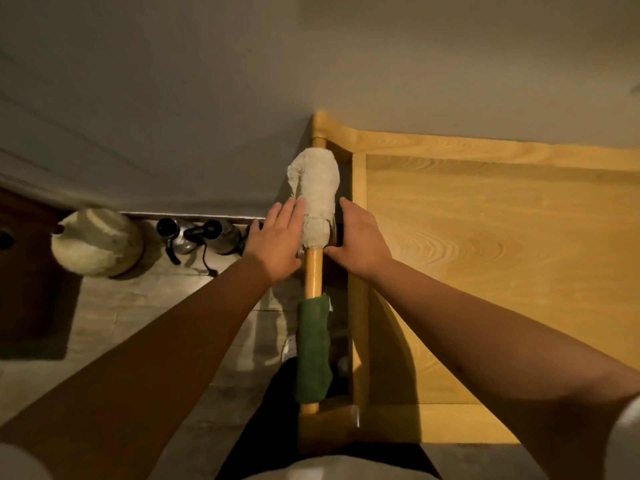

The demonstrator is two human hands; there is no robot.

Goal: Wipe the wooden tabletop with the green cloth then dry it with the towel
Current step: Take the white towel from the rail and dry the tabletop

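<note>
Towel (314,195), pale and nubbly, drapes over a round wooden rail (313,273) at the counter's (485,258) left edge. Left hand (277,240) lies flat, fingers spread, against its left side; right hand (360,239) presses its right side, fingers loose, gripping nothing. Nearer on the rail hangs the green cloth (312,348), folded. Grained light wood tops the counter; two dark kettles (197,235) stand on the floor by the grey wall.

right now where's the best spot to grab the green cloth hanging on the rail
Probably pinch the green cloth at its top fold, where it drapes over the wooden rail, coming from above and lifting up. It hangs free below, so it should slide off. Both the left hand and right hand are at the towel.
</note>
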